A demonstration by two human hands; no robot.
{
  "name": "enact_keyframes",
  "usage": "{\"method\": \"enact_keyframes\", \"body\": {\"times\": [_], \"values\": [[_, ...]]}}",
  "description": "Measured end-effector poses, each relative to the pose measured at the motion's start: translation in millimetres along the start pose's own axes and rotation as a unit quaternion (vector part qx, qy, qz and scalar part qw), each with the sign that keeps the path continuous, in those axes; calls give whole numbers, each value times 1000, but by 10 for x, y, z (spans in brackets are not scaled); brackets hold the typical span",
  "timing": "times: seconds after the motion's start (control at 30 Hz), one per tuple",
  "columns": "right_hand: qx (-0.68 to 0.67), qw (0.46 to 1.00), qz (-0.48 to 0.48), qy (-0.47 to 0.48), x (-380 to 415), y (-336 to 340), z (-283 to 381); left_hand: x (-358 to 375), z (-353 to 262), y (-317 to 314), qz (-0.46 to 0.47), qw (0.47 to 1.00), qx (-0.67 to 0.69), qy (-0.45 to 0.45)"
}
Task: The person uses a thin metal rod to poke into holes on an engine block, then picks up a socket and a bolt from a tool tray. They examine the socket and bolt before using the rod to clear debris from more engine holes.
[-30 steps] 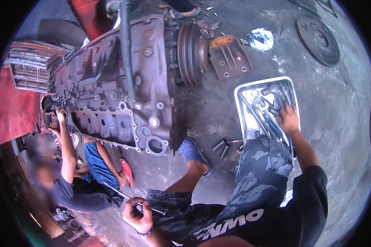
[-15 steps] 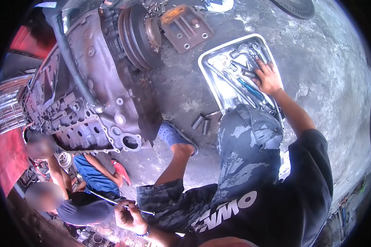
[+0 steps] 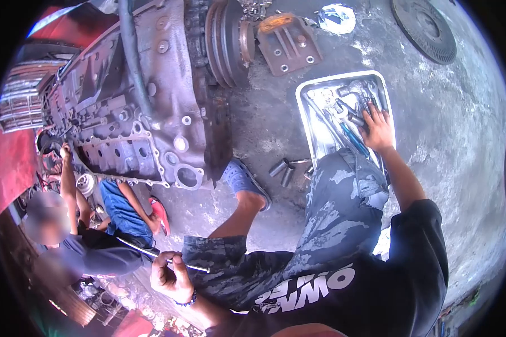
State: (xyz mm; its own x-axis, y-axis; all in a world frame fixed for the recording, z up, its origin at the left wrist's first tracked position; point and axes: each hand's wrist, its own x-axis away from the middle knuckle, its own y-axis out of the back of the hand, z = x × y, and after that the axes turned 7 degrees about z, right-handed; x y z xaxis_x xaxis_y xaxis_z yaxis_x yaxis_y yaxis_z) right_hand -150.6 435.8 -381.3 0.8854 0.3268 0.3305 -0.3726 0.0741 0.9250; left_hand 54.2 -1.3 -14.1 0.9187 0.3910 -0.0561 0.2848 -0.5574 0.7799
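My left hand [image 3: 173,278] pinches a long thin metal rod [image 3: 195,267] near my left thigh. The rod slants across the fingers, with a slightly wider tip at its right end. My right hand [image 3: 378,130] reaches into a shiny metal tray [image 3: 302,92], fingers spread over the tools at its right side. Under and beside those fingers lie a dark cylindrical socket [image 3: 355,118], a blue-handled tool [image 3: 354,140] and several wrenches and loose metal parts. My right leg hides the tray's near end.
A large engine block [image 3: 177,73] with a grooved pulley [image 3: 222,45] fills the left. A rusty bracket [image 3: 289,48], a toothed disc [image 3: 424,28] and dark metal cylinders [image 3: 281,168] lie on the concrete floor. Another person [image 3: 101,255] sits at lower left, one arm reaching toward the engine.
The view has shifted, so the engine and tray sit farther right. My right hand remains over the tools, and my left hand still holds the rod. The other person's arm now reaches up.
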Motion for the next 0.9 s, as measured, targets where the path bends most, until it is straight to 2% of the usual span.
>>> {"method": "enact_keyframes", "body": {"times": [0.2,0.33,0.37,0.47,0.57,0.77,0.87,0.9], "values": [[13,1000,5,0,-7,-59,-21,-84,-103,-78,-47,999,13,13],[17,1000,-1,5,-4,-35,-28,-106,-136,-91,-18,999,29,28],[18,1000,-4,3,2,-46,-21,-119,-214,-99,-15,997,43,69],[20,1000,-7,2,-1,-65,-21,-147,-247,-133,-11,995,70,72],[21,1000,-10,3,-1,-64,-38,-155,-177,-125,0,997,48,58],[1,1000,8,2,-4,30,8,-243,-128,-90,64,998,-15,-26],[11,1000,-6,9,1,18,3,-190,-183,-135,31,996,68,47],[11,1000,-7,10,4,19,10,-173,-107,-114,47,997,62,21]]}}
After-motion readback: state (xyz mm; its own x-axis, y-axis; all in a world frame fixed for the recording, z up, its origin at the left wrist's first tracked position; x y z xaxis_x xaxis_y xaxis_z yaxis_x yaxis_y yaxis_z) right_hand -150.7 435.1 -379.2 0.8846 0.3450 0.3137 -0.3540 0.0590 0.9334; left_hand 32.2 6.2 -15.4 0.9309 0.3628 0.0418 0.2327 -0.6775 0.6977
